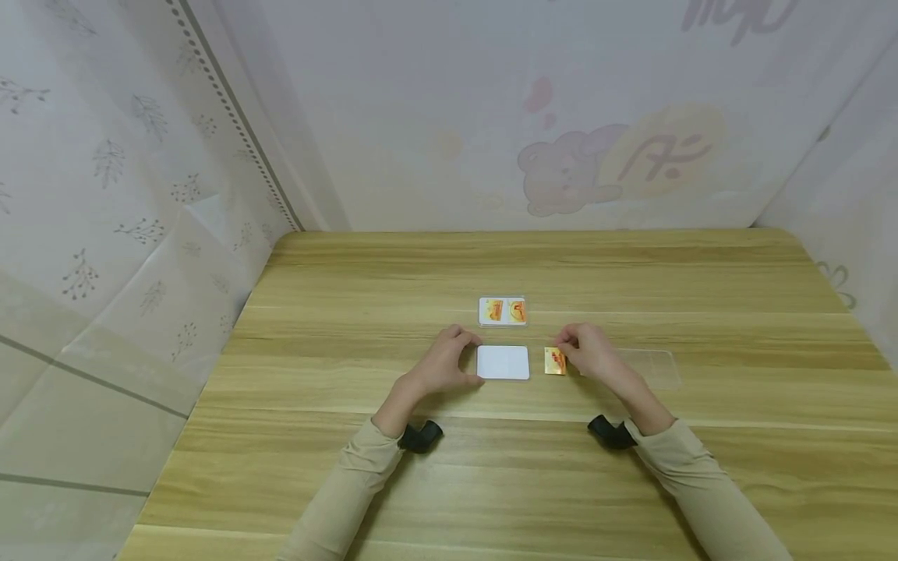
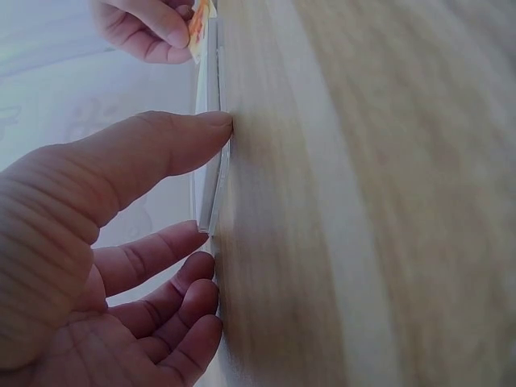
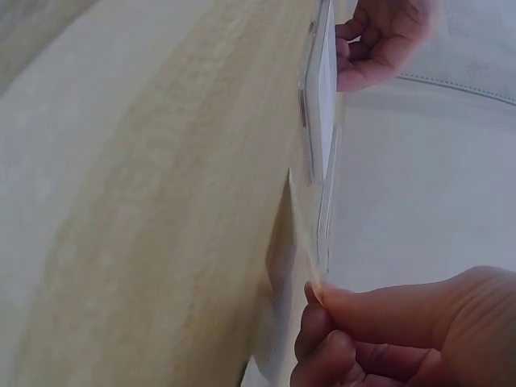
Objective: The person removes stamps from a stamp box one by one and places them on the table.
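Observation:
My left hand (image 1: 445,360) is at the left end of a white card (image 1: 503,363) that lies flat in a thin clear case. Its thumb touches the near edge and its forefinger the far corner, so the card sits between them. Between thumb and forefinger, my right hand (image 1: 588,352) pinches a small gold foil piece (image 1: 554,361) with an orange and red print, just right of the card. In the right wrist view the foil piece (image 3: 305,238) tilts up from the table, its far tip low near the wood.
Behind the white card lies another clear case (image 1: 503,324) with a white card bearing two gold-and-orange prints (image 1: 494,310). A clear plastic cover (image 1: 655,368) lies to the right, partly under my right hand. Patterned curtains (image 1: 421,117) stand beyond the wooden table (image 1: 351,312).

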Motion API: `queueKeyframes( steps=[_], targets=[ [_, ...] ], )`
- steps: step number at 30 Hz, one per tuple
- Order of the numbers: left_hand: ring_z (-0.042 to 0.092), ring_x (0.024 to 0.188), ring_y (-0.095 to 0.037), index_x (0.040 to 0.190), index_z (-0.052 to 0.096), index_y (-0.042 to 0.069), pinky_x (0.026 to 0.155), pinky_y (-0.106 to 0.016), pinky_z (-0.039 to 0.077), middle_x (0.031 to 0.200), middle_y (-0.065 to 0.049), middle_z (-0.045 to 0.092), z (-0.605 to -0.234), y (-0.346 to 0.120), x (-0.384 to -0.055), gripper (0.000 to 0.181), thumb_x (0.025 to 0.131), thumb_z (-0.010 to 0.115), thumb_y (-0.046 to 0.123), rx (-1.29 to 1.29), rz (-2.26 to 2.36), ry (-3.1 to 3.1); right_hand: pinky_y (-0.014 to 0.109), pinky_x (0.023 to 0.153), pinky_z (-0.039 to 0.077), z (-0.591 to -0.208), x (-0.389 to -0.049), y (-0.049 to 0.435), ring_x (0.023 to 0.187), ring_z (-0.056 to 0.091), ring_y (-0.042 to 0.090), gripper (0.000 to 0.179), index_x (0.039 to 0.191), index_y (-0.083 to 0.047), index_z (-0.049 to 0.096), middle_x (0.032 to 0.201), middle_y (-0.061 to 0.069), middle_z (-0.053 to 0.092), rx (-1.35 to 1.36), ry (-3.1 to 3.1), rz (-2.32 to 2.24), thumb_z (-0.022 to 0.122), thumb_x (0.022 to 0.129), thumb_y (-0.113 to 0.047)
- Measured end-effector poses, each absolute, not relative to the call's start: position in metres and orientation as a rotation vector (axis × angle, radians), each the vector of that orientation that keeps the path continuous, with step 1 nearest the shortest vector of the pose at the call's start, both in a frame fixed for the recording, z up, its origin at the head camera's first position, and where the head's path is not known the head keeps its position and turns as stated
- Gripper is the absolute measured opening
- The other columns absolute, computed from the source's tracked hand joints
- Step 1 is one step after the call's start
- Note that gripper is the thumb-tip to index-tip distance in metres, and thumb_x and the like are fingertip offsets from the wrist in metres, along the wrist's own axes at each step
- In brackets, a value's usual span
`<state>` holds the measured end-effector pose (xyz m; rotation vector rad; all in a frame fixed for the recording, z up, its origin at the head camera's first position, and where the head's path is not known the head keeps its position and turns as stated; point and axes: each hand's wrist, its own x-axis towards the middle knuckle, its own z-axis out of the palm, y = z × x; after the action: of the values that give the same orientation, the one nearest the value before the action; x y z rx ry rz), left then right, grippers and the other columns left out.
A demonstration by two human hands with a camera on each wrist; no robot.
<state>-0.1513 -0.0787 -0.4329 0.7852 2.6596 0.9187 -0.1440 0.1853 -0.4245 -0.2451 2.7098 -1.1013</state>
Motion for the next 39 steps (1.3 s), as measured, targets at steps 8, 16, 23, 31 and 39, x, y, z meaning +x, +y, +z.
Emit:
queueKeyframes(
  steps=[8,16,23,31,39],
  targets=[
    [0.046,0.109,-0.03,0.115,0.058,-0.003,0.096,-0.041,0.039,0.112,-0.014,0.052,-0.4319,-0.0792,-0.1509,0.054,0.069,0.083,0.013,0.785,0.919,2.661,0.025,0.049,0.041,-0.4246,-0.1435,0.1825,0.056,0.047,0.014,0.007,0.085,0.005,0.062,0.069,0.008,0.057,-0.257,2.763,-1.015,0.055,0.086,0.004],
    [0.046,0.109,-0.03,0.115,0.058,-0.002,0.096,-0.041,0.039,0.113,-0.014,0.051,-0.4314,-0.0794,-0.1509,0.055,0.069,0.082,0.014,0.78,0.916,2.66,0.026,0.051,0.039,-0.4241,-0.1444,0.1802,0.059,0.047,0.016,0.006,0.079,0.003,0.058,0.066,0.006,0.053,-0.269,2.832,-0.956,0.055,0.082,0.007],
    [0.046,0.11,-0.03,0.115,0.058,-0.002,0.097,-0.041,0.039,0.113,-0.014,0.051,-0.4307,-0.0792,-0.1507,0.055,0.069,0.082,0.014,0.767,0.921,2.658,0.028,0.053,0.041,-0.4246,-0.1454,0.1783,0.061,0.049,0.018,0.006,0.079,0.002,0.058,0.067,0.007,0.054,-0.282,2.857,-0.877,0.057,0.081,0.007],
    [0.046,0.11,-0.029,0.116,0.057,-0.003,0.097,-0.04,0.039,0.114,-0.014,0.051,-0.4294,-0.0785,-0.1508,0.056,0.07,0.082,0.015,0.767,0.905,2.651,0.029,0.054,0.042,-0.4236,-0.1464,0.1776,0.061,0.049,0.018,0.004,0.081,0.003,0.057,0.068,0.007,0.054,-0.277,2.863,-0.847,0.059,0.081,0.007],
    [0.047,0.109,-0.03,0.115,0.057,-0.006,0.097,-0.04,0.04,0.112,-0.015,0.053,-0.4292,-0.0799,-0.1492,0.056,0.07,0.082,0.017,0.798,0.929,2.669,0.031,0.057,0.043,-0.4198,-0.145,0.1831,0.065,0.05,0.021,0.006,0.086,0.006,0.057,0.071,0.01,0.054,-0.273,2.87,-0.971,0.059,0.081,0.007]
  ],
)
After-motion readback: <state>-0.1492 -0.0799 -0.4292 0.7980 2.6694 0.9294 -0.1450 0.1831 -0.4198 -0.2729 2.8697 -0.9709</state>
